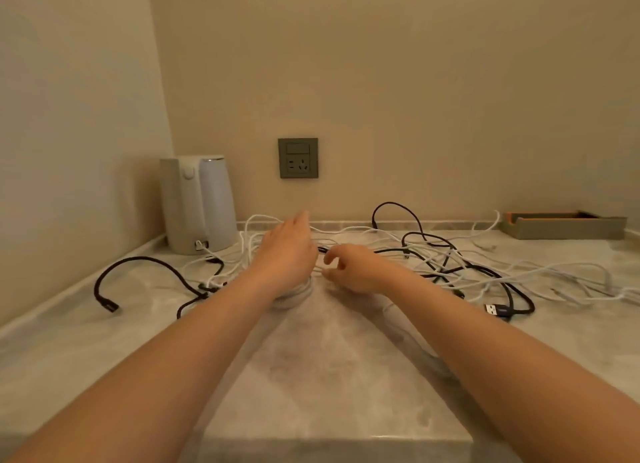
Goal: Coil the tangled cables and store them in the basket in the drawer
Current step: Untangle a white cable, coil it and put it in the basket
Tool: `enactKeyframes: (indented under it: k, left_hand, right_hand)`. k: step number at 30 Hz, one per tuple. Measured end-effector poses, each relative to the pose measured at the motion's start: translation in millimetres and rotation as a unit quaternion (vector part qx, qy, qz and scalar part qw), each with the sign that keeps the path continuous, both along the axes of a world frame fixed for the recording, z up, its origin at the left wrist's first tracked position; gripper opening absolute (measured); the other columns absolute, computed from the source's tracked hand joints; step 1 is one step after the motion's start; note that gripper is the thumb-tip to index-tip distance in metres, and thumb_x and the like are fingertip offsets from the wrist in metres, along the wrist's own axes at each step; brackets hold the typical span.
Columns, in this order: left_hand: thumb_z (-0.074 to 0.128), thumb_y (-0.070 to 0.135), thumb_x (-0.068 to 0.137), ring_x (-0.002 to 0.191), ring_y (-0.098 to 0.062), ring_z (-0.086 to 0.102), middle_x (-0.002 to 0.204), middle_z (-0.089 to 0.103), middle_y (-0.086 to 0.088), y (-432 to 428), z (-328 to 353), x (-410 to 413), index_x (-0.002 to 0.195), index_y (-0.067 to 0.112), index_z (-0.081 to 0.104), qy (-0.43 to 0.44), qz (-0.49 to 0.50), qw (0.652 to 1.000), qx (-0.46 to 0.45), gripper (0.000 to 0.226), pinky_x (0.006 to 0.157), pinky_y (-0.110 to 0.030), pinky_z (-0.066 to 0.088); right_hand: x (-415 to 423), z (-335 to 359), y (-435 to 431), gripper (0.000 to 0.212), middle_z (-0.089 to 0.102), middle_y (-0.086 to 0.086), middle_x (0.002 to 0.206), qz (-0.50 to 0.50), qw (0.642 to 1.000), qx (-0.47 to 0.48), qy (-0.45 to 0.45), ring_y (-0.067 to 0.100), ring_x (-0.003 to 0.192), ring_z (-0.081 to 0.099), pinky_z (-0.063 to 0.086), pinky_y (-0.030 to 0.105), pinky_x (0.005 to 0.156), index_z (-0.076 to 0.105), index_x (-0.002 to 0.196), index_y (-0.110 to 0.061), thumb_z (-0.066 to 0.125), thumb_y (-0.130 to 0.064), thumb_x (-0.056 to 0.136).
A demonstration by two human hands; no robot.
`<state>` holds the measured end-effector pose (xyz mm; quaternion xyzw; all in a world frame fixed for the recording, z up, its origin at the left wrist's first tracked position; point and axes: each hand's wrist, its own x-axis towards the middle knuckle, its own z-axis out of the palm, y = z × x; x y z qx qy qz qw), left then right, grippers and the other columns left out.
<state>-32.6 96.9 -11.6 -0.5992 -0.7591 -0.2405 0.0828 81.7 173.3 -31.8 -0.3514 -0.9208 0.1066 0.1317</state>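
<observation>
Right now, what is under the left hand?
A white cable coil shows beneath the left hand, on the countertop. The hand covers the rest, so whether it holds the coil cannot be seen.

I read this as a home or guest-room counter nook, likely a kitchen or tea corner. A pale marble-look countertop (329, 376) runs into a corner of plain beige walls (433, 81). At ten o'clock a white electric kettle (197, 203) stands in that corner. At twelve o'clock I see a grey wall socket (298, 157) above the counter, and at two o'clock a low tray (564, 230) by the wall. Charging cables (437, 268) sprawl across the stone
</observation>
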Motion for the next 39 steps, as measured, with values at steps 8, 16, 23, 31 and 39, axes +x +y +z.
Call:
enactKeyframes:
  k: [8, 16, 23, 31, 39]
  left_hand:
    - [0.044, 0.043, 0.096, 0.106, -0.028, 0.058, 0.114, 0.063, -0.008, 24.1, -2.1, -4.9, 0.124, 0.012, 0.047, 0.147, 0.082, 0.986, 0.02, 0.041, 0.079, -0.035, 0.038]
    - [0.05, 0.033, 0.096, 0.068, -0.019, 0.065, 0.072, 0.065, -0.003, 52.8, 26.6, -5.4, 0.083, 0.012, 0.062, -0.121, 0.005, 0.991, 0.061, 0.027, 0.064, -0.03, 0.051]
    - [0.04, 0.02, 0.102, 0.03, -0.006, 0.029, 0.037, 0.033, 0.01, 72.8, 12.1, 11.3, 0.058, 0.011, 0.048, -0.381, -0.172, 0.9, 0.127, 0.045, 0.042, -0.022, 0.026]
    - [0.032, 0.034, 0.103, 0.032, -0.004, 0.02, 0.038, 0.025, 0.01, 52.2, 6.7, 5.0, 0.063, 0.009, 0.043, -0.46, -0.254, 0.851, -0.005, 0.049, 0.038, -0.012, 0.015]
    - [0.061, 0.036, 0.09, 0.048, -0.009, 0.05, 0.049, 0.051, 0.006, 40.0, -9.0, -14.3, 0.062, 0.015, 0.052, -0.31, -0.236, 0.921, 0.004, 0.036, 0.057, -0.021, 0.041]
  right_hand:
    - [15.8, 13.0, 46.8, 0.027, 0.043, -0.001, 0.058, -0.038, 0.967, 0.004, 0.252, 0.013, 0.055, 0.039, 0.029, 0.031, 0.056, 0.055, 0.073, -0.01, 0.042, -0.011, 0.097]
    - [51.5, 16.6, 78.4, 0.03, 0.056, 0.004, 0.082, -0.227, 0.855, -0.035, 0.465, 0.015, 0.067, 0.046, 0.034, 0.031, 0.063, 0.061, 0.104, -0.008, 0.032, -0.014, 0.101]
    - [46.1, 6.3, 71.0, 0.029, 0.047, 0.014, 0.123, -0.234, 0.943, 0.155, 0.177, 0.031, 0.115, 0.042, 0.035, 0.038, 0.09, 0.048, 0.121, -0.011, 0.032, -0.024, 0.1]
    - [22.0, 14.2, 49.5, 0.058, 0.044, -0.002, 0.141, 0.046, 0.959, 0.196, 0.2, 0.015, 0.139, 0.026, 0.024, 0.036, 0.108, 0.057, 0.118, -0.022, 0.015, -0.052, 0.091]
    - [43.0, 22.9, 42.4, 0.03, 0.04, -0.01, 0.052, -0.08, 0.896, 0.215, 0.38, 0.006, 0.046, 0.035, 0.024, 0.023, 0.046, 0.045, 0.072, -0.016, 0.045, -0.028, 0.098]
